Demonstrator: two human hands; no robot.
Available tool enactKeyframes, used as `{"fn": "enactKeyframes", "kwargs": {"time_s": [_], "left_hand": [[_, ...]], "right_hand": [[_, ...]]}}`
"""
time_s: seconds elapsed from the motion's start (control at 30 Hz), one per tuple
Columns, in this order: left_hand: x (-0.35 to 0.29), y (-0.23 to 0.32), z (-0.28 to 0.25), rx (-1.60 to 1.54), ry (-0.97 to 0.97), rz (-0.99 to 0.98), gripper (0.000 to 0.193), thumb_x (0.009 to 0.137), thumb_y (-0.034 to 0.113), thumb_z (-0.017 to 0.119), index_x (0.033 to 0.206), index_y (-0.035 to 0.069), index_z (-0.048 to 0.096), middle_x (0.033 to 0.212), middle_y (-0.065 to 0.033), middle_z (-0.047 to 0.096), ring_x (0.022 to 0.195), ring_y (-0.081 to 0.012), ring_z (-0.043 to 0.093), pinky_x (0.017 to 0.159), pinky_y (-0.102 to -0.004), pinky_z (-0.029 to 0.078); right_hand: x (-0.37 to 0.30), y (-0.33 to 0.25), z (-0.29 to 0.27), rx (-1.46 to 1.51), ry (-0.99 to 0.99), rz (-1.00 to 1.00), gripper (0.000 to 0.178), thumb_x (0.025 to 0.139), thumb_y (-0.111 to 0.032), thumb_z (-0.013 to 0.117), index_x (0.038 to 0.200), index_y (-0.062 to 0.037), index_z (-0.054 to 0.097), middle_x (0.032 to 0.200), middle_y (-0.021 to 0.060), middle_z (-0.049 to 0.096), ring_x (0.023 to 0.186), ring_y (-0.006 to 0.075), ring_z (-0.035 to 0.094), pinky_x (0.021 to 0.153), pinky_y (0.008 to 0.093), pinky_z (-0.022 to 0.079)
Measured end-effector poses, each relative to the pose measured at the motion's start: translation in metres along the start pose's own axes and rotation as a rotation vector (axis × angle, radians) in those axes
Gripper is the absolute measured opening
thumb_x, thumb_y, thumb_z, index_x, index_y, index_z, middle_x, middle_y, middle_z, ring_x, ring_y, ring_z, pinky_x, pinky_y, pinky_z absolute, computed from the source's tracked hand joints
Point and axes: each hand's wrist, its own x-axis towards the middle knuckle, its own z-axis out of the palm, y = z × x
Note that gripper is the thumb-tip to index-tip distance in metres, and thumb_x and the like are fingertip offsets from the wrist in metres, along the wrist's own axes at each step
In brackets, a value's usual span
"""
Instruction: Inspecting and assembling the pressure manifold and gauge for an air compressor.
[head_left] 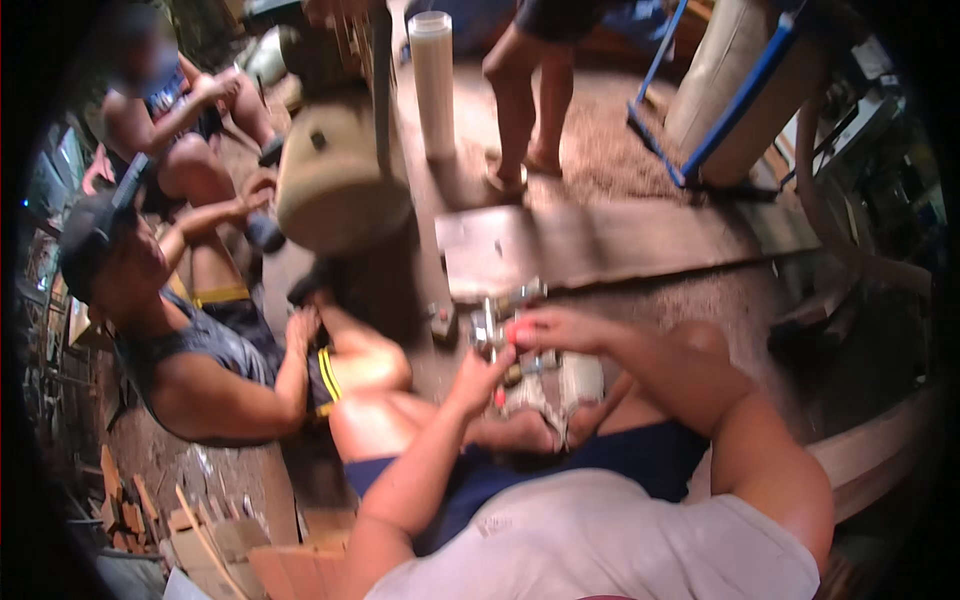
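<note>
Low in front of me, both hands meet over a shiny metal fitting (pixel 484 326), blurred and partly covered. My right hand (pixel 562 328) comes in from the right, its fingers bent and closed around a small red piece (pixel 521 330). Close by on the left, my left hand (pixel 480 380) reaches up with its fingers drawn together at the same metal parts; what lies between its fingertips is hidden. More silvery cylindrical parts (pixel 527 294) lie just beyond. A small grey block with a red spot (pixel 441 320) sits to the left. My feet in pale footwear (pixel 582 382) are below the hands.
A person in a dark cap (pixel 105 245) sits close on my left, another farther back. A round-based beige object (pixel 330 190), a tall white cylinder (pixel 432 85) and a long board (pixel 600 240) lie ahead. A standing person's legs (pixel 530 100) and a blue metal frame (pixel 735 100) are beyond.
</note>
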Motion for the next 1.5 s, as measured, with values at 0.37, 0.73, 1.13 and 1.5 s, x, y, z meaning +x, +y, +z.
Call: {"fn": "enactKeyframes", "kwargs": {"time_s": [0.37,0.73,1.13,1.5], "left_hand": [[-0.009,-0.013,-0.011,0.218,0.017,0.162,0.049,0.087,0.038,0.068,0.115,0.003,0.049,0.096,-0.0049,0.06,0.086,-0.0125,0.056,0.076,-0.0286,0.049],[-0.015,0.015,-0.007,0.279,0.008,0.377,0.053,0.084,0.04,0.07,0.115,0.003,0.05,0.099,-0.004,0.058,0.09,-0.0112,0.054,0.082,-0.0291,0.046],[-0.007,0.0,-0.02,0.311,0.012,0.315,0.048,0.081,0.033,0.074,0.115,0.004,0.053,0.105,-0.0086,0.061,0.097,-0.0156,0.056,0.087,-0.0315,0.045],[-0.008,0.002,-0.015,0.085,-0.049,0.152,0.043,0.085,0.028,0.072,0.115,0.004,0.052,0.098,-0.0031,0.06,0.09,-0.0103,0.055,0.08,-0.0277,0.047]], "right_hand": [[0.0,0.018,0.009,-0.4,0.082,0.185,0.047,0.097,-0.049,0.045,0.095,-0.0053,0.061,0.075,0.0019,0.057,0.07,0.0112,0.052,0.062,0.0284,0.045],[0.0,0.027,0.022,-0.158,0.229,0.124,0.046,0.1,-0.047,0.038,0.094,-0.0079,0.062,0.076,-0.0019,0.053,0.071,0.0089,0.047,0.066,0.0272,0.04],[0.003,0.041,0.017,-0.127,0.028,0.053,0.046,0.1,-0.041,0.041,0.123,-0.0039,0.056,0.109,0.004,0.06,0.1,0.0124,0.056,0.091,0.0308,0.044],[-0.002,0.05,0.02,-0.264,0.194,-0.112,0.04,0.097,-0.039,0.052,0.102,-0.0022,0.064,0.086,0.0018,0.062,0.082,0.0095,0.055,0.074,0.0268,0.045]]}}
